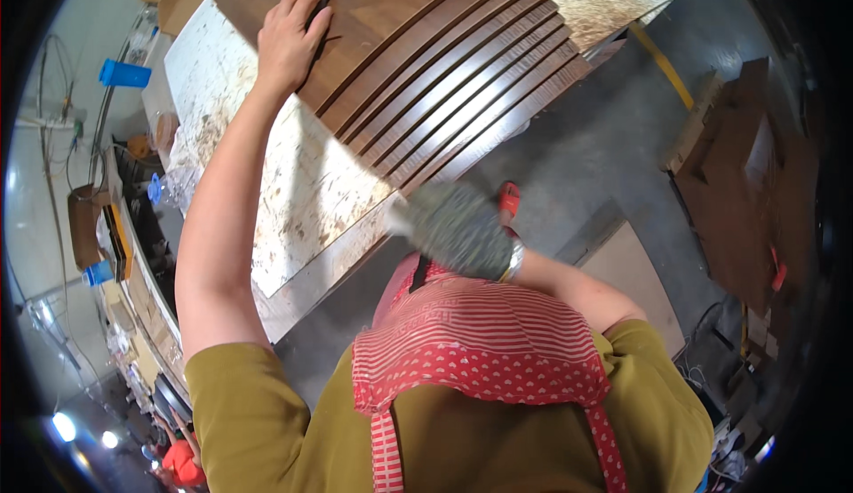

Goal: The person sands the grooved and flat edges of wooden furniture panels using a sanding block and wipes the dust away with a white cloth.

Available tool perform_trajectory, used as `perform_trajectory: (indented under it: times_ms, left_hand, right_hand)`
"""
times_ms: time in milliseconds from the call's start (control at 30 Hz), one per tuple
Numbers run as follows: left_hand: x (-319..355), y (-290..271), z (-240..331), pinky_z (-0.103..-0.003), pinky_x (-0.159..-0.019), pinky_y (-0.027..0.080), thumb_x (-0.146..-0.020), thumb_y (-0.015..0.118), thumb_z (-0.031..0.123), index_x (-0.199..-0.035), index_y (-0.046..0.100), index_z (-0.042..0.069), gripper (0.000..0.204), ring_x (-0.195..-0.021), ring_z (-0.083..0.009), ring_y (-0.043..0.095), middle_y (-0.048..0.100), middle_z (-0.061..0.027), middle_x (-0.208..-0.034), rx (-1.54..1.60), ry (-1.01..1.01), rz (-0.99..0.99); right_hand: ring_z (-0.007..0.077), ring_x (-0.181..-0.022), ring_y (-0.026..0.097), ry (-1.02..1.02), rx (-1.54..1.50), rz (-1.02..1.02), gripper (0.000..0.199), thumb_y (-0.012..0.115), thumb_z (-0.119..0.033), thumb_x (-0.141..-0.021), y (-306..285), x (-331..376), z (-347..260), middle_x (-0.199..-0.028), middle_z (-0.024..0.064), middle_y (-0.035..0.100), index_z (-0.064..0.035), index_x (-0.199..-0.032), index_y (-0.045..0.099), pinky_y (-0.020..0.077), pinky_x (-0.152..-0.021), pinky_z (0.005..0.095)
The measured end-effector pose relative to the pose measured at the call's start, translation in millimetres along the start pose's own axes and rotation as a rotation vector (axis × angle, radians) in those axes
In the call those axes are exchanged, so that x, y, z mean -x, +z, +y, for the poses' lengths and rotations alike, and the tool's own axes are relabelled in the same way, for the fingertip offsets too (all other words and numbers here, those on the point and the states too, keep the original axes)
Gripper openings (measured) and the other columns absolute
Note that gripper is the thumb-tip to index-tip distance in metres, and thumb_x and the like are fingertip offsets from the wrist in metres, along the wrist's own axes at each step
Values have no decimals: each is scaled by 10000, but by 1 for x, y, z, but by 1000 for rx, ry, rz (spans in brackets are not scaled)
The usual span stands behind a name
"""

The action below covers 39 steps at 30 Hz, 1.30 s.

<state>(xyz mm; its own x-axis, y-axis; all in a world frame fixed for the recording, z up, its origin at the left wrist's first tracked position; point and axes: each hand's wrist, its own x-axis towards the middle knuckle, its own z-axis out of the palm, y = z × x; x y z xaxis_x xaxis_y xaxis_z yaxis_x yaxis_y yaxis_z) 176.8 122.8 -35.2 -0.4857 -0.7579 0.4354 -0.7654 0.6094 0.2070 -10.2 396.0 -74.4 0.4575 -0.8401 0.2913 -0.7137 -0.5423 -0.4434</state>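
My bare left hand (291,42) lies at the left edge of a stack of brown glossy boards (418,40). Its fingers and thumb close around something dark and narrow, mostly hidden under the hand. The boards are fanned out in overlapping steps, their long edges running side by side. My right hand (460,229), in a grey-green knit glove, is held in front of my apron near the table's front edge. It is smeared by motion; a pale blurred bit shows at its fingertips, and I cannot make out whether it holds anything.
Under the boards is a white worktable (311,173) with brown stains. A blue cup (124,74) and a clear bottle with a blue cap (173,188) stand to the left. Large brown panels (742,200) stand on the right, beyond a pale board (635,280) on the grey floor.
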Motion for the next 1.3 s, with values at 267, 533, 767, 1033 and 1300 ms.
perform_trajectory:
  times_ms: [267,533,767,1033,1300]
  left_hand:
    - [-2,0,2,-409,-1016,401,-952,549,350,-1242,616,182,342,-1237,-312,493,564,-45,-1323,4,-34,-15]
    - [-3,-6,8,-417,-1026,389,-954,554,340,-1249,608,163,349,-1248,-316,482,552,-61,-1336,1,-45,-52]
    - [-1,-6,8,-421,-1027,389,-956,553,339,-1251,607,161,349,-1247,-316,482,548,-59,-1342,9,-31,-40]
    - [-2,-5,7,-413,-1021,390,-953,561,333,-1250,608,158,348,-1246,-307,485,552,-56,-1338,11,-44,-47]
    - [-1,-6,9,-420,-1023,385,-958,552,332,-1254,604,160,346,-1252,-303,478,550,-56,-1338,5,-51,-43]
  right_hand:
    - [328,-980,631,440,-56,446,381,686,-239,-857,-65,34,114,-1110,175,653,-64,-1193,646,498,-885,420]
    - [338,-1103,600,643,207,451,454,647,-358,-881,-116,12,212,-1198,151,643,-98,-1252,632,470,-950,424]
    - [284,-762,599,235,258,196,191,559,-211,-895,-35,-2,94,-763,91,582,-99,-1039,617,483,-684,440]
    - [289,-852,635,57,75,-104,226,547,-159,-849,-25,-12,20,-865,113,634,-66,-1039,626,519,-739,430]
    - [349,-1040,618,608,122,572,473,692,-310,-856,-123,-3,216,-1131,189,649,-30,-1231,626,479,-924,412]
